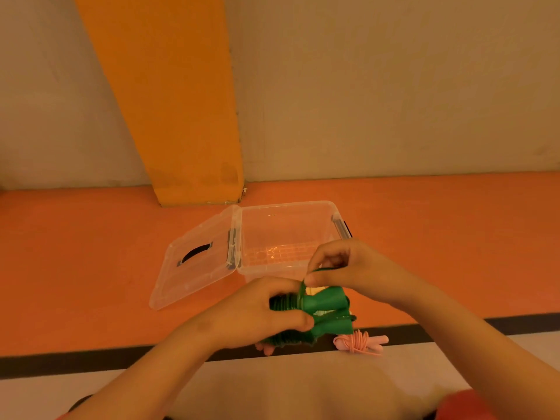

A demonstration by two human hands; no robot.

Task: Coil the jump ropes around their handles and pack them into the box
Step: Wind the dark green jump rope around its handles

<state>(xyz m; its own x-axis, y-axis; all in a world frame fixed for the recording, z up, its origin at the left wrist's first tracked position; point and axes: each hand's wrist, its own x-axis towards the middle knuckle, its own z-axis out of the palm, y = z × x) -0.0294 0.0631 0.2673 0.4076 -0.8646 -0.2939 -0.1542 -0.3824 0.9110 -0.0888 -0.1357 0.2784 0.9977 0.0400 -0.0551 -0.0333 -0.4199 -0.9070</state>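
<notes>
My left hand [260, 310] grips the two handles of a green jump rope [325, 304], held side by side with green cord wound many times around them. My right hand [345, 265] pinches a loop of that green cord just above the handles. A clear plastic box [288, 219] stands open on the orange floor right behind my hands, nothing inside it. Its clear lid [194, 262] with a black handle lies folded open to the left. A pink jump rope [360, 342], coiled around its handles, lies on the floor below the green one, partly hidden by my left hand.
An orange pillar [181, 116] meets the floor just behind the lid, against a beige wall. A black stripe [91, 362] crosses the floor below the hands, with pale floor nearer me.
</notes>
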